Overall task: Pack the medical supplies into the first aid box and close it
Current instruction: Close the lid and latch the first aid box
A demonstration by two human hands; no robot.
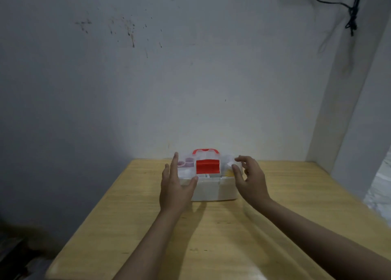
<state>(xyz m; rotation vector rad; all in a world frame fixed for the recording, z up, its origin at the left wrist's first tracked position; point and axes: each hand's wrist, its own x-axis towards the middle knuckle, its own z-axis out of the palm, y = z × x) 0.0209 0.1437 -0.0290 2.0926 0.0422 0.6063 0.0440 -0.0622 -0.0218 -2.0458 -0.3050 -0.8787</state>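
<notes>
Both forearms reach over the tabletop [148, 227] to the box [213, 190]. Left hand [176, 186] and right hand [250, 179] flank it, fingers spread, holding nothing. Supplies look packed under the clear lid [208, 165]; latching likely remains.

The small white plastic first aid box [213, 186] is blurred; its left corner sits behind the left hand [174, 190], and purple round shapes [186, 163] at ten o'clock inside are perhaps lids.

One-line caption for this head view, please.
Both open hands, left hand and right hand, flank a white first aid box with a red handle on a wooden table.
</notes>
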